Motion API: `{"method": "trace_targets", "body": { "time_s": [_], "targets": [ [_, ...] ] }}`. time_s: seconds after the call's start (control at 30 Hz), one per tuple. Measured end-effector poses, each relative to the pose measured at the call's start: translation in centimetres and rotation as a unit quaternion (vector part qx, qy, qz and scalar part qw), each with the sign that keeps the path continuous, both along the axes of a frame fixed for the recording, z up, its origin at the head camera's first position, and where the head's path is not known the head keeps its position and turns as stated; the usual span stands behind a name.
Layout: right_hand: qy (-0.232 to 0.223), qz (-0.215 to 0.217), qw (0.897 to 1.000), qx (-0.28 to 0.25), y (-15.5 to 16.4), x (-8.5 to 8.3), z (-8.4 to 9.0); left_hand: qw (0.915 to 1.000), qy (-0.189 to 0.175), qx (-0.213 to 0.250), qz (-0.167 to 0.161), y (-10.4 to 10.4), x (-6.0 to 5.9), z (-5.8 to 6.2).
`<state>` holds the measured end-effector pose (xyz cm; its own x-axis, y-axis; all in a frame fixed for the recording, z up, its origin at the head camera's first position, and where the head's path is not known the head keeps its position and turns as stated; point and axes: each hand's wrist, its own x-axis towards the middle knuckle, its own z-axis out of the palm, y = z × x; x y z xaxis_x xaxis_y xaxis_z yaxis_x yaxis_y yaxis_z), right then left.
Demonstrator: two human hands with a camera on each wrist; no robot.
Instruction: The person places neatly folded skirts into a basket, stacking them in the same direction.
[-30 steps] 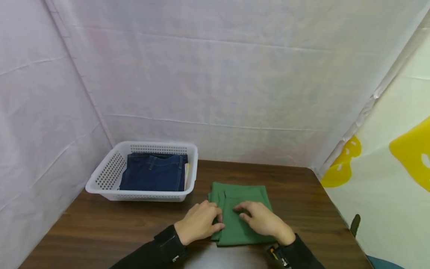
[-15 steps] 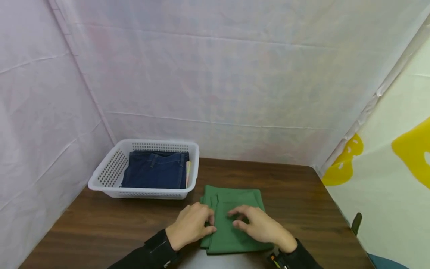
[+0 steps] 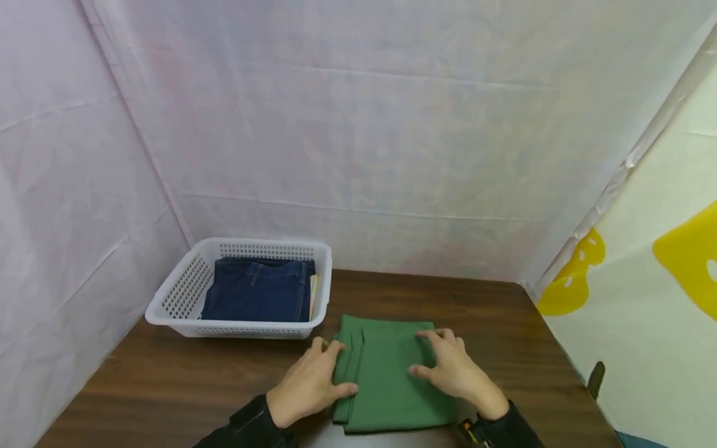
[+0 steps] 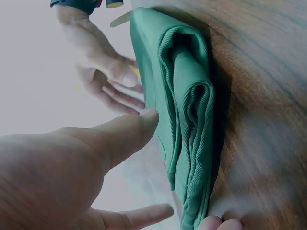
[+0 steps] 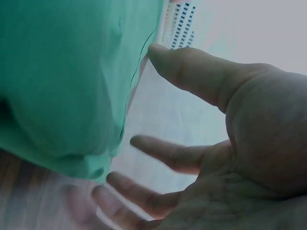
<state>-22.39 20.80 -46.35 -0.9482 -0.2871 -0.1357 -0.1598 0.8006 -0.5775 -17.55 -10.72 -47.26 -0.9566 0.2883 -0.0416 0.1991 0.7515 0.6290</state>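
Observation:
A folded green twill garment (image 3: 392, 382) lies flat on the table in the head view. My left hand (image 3: 307, 384) is at its left edge, fingers spread, the thumb reaching over the top. Rolled, layered folds of the garment (image 4: 187, 81) face the left wrist camera, with the left thumb (image 4: 136, 127) close to its upper face. Above the right part of the garment is my right hand (image 3: 456, 371), thumb and fingers apart. In the right wrist view, the right thumb (image 5: 192, 69) and spread fingers are close to the green fabric (image 5: 72, 81), with nothing gripped.
A white perforated basket (image 3: 182, 294) stands at the back left of the wooden table (image 3: 482, 305). Folded blue jeans (image 3: 254, 295) lie in it, beside a strip of pale printed material (image 3: 313, 294). White fabric walls (image 3: 358, 143) rise behind and at the left.
The garment has shifted slightly left and nearer. My left hand has moved left and its fingers have spread. The right hand has moved right across the garment and opened wider.

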Motion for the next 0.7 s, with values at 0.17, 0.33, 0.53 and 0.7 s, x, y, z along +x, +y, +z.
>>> {"method": "trace_targets", "body": {
  "time_s": [0.17, 0.33, 0.53, 0.7],
  "targets": [
    [-0.026, -0.018, 0.999, 0.021, 0.4, -0.2, -0.2, 0.9998, -0.014, -0.007, 0.011, -0.1, 0.1, -0.3],
    [-0.045, -0.020, 0.999, 0.020, 0.5, -0.3, -0.3, 0.9999, -0.008, -0.007, 0.007, 0.2, 0.1, -0.4],
    [-0.054, -0.023, 0.998, 0.029, 0.2, -0.1, -0.4, 0.9998, -0.003, 0.000, -0.021, 1.0, -0.2, -0.7],
    [-0.057, -0.023, 0.998, 0.021, -0.8, -0.2, -0.8, 0.9991, 0.010, 0.005, -0.042, 1.7, -0.5, -1.1]
  ]
}}
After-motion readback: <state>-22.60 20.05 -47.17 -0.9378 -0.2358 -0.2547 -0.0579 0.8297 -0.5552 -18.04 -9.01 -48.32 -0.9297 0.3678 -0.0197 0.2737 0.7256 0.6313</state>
